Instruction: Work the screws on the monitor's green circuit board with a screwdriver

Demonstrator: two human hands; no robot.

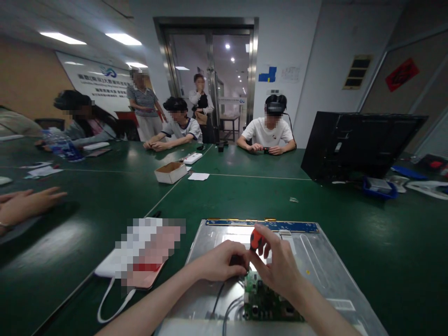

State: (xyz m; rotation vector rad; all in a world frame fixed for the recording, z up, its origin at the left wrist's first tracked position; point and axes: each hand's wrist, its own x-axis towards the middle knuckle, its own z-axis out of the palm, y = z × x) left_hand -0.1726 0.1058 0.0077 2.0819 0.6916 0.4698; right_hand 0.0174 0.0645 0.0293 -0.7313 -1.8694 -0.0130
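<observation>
A metal display panel point(315, 275) lies flat in front of me, with a blue circuit strip point(241, 224) along its far edge. On the panel sits a green circuit board point(261, 298), partly covered by my right hand and wrist. My right hand point(280, 256) grips a screwdriver point(257, 239) by its red and black handle, held roughly upright. Its tip is hidden. My left hand point(233, 261) is closed beside the screwdriver, fingers pinched near the board's upper left corner; what they hold is hidden. Dark cables point(229, 312) run left of the board.
Left of the panel lie a pink phone point(149, 275) and a white power bank point(108, 263) with a white cable. Ahead stands a small open box point(171, 172). A black monitor point(360, 144) stands at right. Another person's hand point(35, 203) rests at left; several people sit or stand beyond.
</observation>
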